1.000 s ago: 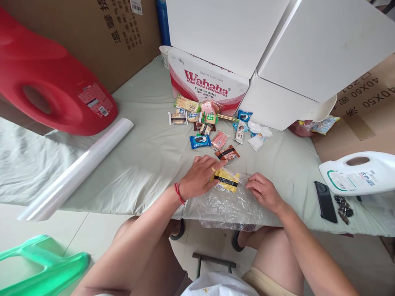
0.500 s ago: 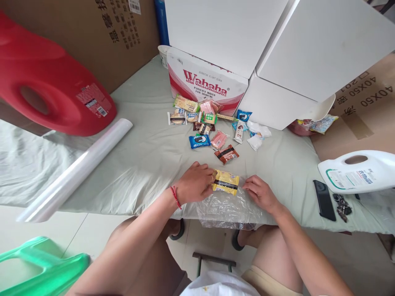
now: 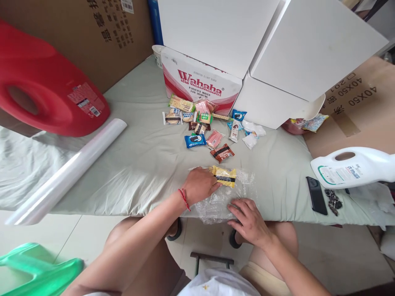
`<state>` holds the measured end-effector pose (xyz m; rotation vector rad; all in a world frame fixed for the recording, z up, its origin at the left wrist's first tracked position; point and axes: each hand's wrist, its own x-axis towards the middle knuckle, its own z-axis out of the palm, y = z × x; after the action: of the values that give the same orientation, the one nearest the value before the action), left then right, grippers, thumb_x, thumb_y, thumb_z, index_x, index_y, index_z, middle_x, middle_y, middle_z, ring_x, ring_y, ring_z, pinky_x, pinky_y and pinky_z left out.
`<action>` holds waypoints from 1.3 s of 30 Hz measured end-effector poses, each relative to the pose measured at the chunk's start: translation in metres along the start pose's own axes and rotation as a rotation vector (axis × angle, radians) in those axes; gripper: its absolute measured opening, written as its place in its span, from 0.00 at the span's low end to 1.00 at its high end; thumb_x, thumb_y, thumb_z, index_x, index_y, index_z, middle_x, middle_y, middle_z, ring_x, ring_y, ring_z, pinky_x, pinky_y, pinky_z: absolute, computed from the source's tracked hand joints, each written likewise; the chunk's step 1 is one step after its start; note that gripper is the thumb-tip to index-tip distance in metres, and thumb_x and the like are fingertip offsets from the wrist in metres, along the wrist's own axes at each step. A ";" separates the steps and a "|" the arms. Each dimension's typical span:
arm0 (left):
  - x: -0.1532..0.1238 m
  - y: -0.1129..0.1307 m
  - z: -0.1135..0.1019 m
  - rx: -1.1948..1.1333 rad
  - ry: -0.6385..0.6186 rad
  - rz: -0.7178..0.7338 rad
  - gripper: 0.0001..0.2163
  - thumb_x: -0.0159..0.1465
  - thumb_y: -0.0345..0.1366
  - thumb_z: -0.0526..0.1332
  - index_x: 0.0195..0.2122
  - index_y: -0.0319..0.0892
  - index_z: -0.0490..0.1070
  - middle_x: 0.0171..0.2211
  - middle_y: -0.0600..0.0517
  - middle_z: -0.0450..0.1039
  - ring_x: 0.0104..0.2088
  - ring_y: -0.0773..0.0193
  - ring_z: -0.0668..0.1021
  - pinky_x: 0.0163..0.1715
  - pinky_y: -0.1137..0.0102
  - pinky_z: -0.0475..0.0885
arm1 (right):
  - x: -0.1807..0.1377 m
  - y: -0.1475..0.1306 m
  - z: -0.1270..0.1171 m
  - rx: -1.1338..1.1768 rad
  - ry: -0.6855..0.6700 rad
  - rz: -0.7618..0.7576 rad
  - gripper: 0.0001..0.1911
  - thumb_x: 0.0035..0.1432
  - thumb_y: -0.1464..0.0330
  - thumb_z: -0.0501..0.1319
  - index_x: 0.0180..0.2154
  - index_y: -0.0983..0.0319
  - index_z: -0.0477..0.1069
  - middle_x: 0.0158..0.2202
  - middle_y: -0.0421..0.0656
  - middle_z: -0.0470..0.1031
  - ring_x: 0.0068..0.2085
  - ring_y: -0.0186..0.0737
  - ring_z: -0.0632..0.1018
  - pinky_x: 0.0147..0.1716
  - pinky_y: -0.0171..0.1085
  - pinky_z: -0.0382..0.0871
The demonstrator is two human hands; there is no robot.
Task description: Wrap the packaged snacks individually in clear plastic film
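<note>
A small yellow snack packet point(image 3: 226, 176) with a dark band lies on a crumpled sheet of clear plastic film point(image 3: 212, 205) near the front edge of the cloth-covered surface. My left hand point(image 3: 201, 184), with a red cord at the wrist, has its fingers closed at the packet's left end; its fingertips are partly hidden. Over the near right part of the film is my right hand point(image 3: 248, 218), fingers apart and touching the film. Just beyond the film lies a brown snack packet point(image 3: 222, 153), with a blue cookie packet point(image 3: 195, 141) and a pink packet point(image 3: 215, 139) behind it.
Several more wrapped snacks lie before a Wahaha carton point(image 3: 200, 86). A roll of clear film point(image 3: 70, 170) and a red jug point(image 3: 46, 82) are at left. At right are a white bottle point(image 3: 348, 168), a black phone point(image 3: 317, 195) and keys point(image 3: 333, 202).
My right hand has moved down from the film's right side to its near edge, its fingers spreading. The film reaches farther under the packet. My left hand stays at the packet.
</note>
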<state>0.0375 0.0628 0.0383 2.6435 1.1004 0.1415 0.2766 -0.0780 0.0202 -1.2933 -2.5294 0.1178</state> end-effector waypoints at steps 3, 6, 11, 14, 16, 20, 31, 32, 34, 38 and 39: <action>0.001 0.003 0.002 -0.017 0.152 0.044 0.16 0.73 0.43 0.54 0.37 0.41 0.77 0.36 0.46 0.80 0.42 0.52 0.79 0.40 0.60 0.67 | -0.008 -0.004 0.014 -0.028 0.032 0.041 0.20 0.64 0.74 0.63 0.57 0.61 0.71 0.52 0.52 0.75 0.51 0.50 0.73 0.50 0.52 0.73; 0.002 0.004 0.006 -0.045 0.199 0.040 0.11 0.71 0.38 0.57 0.50 0.43 0.75 0.41 0.47 0.81 0.43 0.54 0.80 0.40 0.61 0.68 | -0.010 -0.004 0.017 -0.005 0.076 0.026 0.20 0.64 0.77 0.61 0.57 0.61 0.71 0.50 0.50 0.76 0.51 0.49 0.74 0.50 0.51 0.74; 0.003 0.003 0.018 -0.108 0.150 0.059 0.17 0.71 0.39 0.59 0.60 0.49 0.70 0.40 0.52 0.83 0.37 0.58 0.82 0.32 0.67 0.67 | -0.010 -0.008 0.013 0.069 0.153 0.005 0.19 0.63 0.79 0.62 0.53 0.60 0.74 0.47 0.48 0.78 0.48 0.46 0.75 0.47 0.47 0.76; 0.004 0.004 0.023 -0.122 0.252 0.117 0.13 0.73 0.40 0.54 0.51 0.46 0.76 0.37 0.51 0.81 0.36 0.60 0.80 0.33 0.67 0.67 | -0.009 -0.010 0.012 0.125 0.193 0.017 0.18 0.64 0.79 0.61 0.52 0.58 0.75 0.44 0.47 0.78 0.46 0.45 0.75 0.46 0.45 0.77; 0.004 0.007 0.024 -0.091 0.325 0.142 0.14 0.74 0.38 0.53 0.41 0.44 0.79 0.32 0.51 0.79 0.34 0.61 0.78 0.34 0.66 0.67 | -0.009 -0.011 0.011 0.152 0.201 0.029 0.18 0.64 0.79 0.61 0.52 0.57 0.75 0.43 0.46 0.79 0.45 0.44 0.75 0.44 0.44 0.77; 0.007 0.014 0.023 -0.070 0.519 0.128 0.13 0.71 0.35 0.57 0.31 0.44 0.77 0.44 0.48 0.79 0.50 0.54 0.77 0.48 0.59 0.69 | -0.007 -0.016 0.005 0.184 0.235 0.047 0.19 0.62 0.81 0.61 0.51 0.59 0.76 0.43 0.48 0.78 0.44 0.44 0.74 0.42 0.44 0.77; 0.010 0.015 0.023 -0.290 0.342 0.201 0.15 0.73 0.28 0.49 0.47 0.44 0.76 0.46 0.48 0.82 0.51 0.60 0.80 0.56 0.59 0.66 | 0.001 -0.020 -0.009 0.324 0.252 0.109 0.21 0.65 0.79 0.58 0.54 0.54 0.75 0.41 0.45 0.79 0.39 0.42 0.79 0.38 0.41 0.78; 0.010 0.016 0.023 -0.291 0.334 0.196 0.15 0.73 0.29 0.49 0.49 0.44 0.75 0.45 0.48 0.82 0.51 0.59 0.80 0.54 0.59 0.66 | 0.003 -0.019 -0.011 0.366 0.256 0.127 0.20 0.66 0.79 0.58 0.54 0.54 0.75 0.41 0.45 0.79 0.39 0.40 0.80 0.37 0.39 0.78; 0.011 0.017 0.023 -0.305 0.326 0.174 0.15 0.73 0.31 0.50 0.53 0.43 0.74 0.45 0.47 0.82 0.51 0.58 0.80 0.53 0.59 0.67 | 0.014 -0.014 -0.019 0.448 0.269 0.195 0.17 0.67 0.77 0.58 0.51 0.55 0.77 0.41 0.45 0.79 0.40 0.38 0.80 0.39 0.36 0.77; 0.012 0.014 0.016 -0.398 0.305 0.075 0.15 0.73 0.35 0.51 0.54 0.44 0.74 0.48 0.46 0.82 0.50 0.57 0.81 0.55 0.58 0.67 | 0.058 0.012 -0.037 0.600 0.258 0.455 0.09 0.68 0.66 0.60 0.42 0.57 0.79 0.39 0.44 0.79 0.41 0.40 0.79 0.42 0.37 0.74; 0.012 0.012 0.013 -0.425 0.291 0.047 0.16 0.73 0.36 0.49 0.53 0.44 0.75 0.50 0.46 0.82 0.50 0.57 0.81 0.56 0.57 0.67 | 0.071 0.021 -0.039 0.643 0.249 0.540 0.10 0.68 0.63 0.60 0.41 0.58 0.79 0.38 0.43 0.79 0.39 0.40 0.79 0.40 0.37 0.73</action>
<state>0.0567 0.0602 0.0288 2.3089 0.9590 0.7057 0.2657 -0.0110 0.0689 -1.5287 -1.6638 0.7585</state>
